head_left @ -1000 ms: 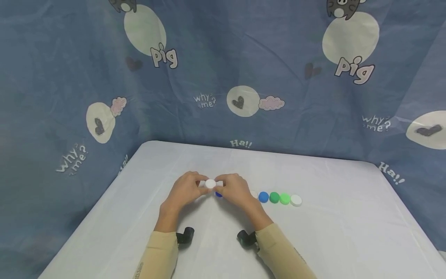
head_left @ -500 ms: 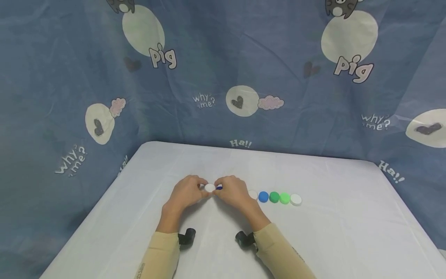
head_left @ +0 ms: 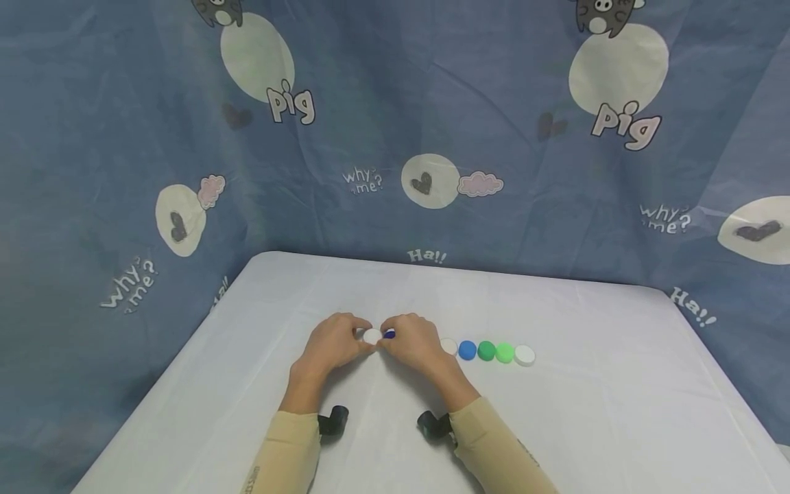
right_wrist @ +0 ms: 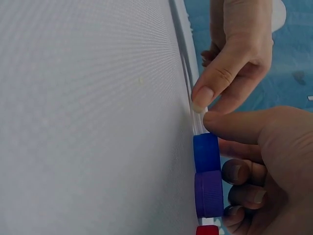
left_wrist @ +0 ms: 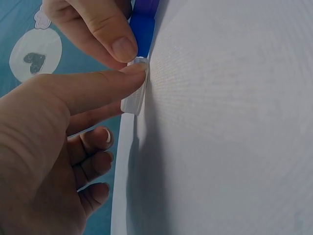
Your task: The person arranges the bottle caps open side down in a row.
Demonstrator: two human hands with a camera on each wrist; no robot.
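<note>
A white bottle cap is near the table's middle, at the left end of a row of caps. My left hand pinches it between thumb and forefinger, the other fingers loosely curled. From the right, the thumb and forefinger of my right hand pinch its other side. In the left wrist view the white cap looks upright on the cloth, against a blue cap. The right wrist view has the blue cap, a purple cap and part of a red cap beneath my right hand.
Rightward the row goes on with a white cap, a blue cap, a dark green cap, a light green cap and another white cap. Behind the white-covered table hangs a blue printed curtain.
Both hands have come down and slightly nearer with the white cap, which now sits beside the blue cap at the row's left end. The caps to the right have not moved.
</note>
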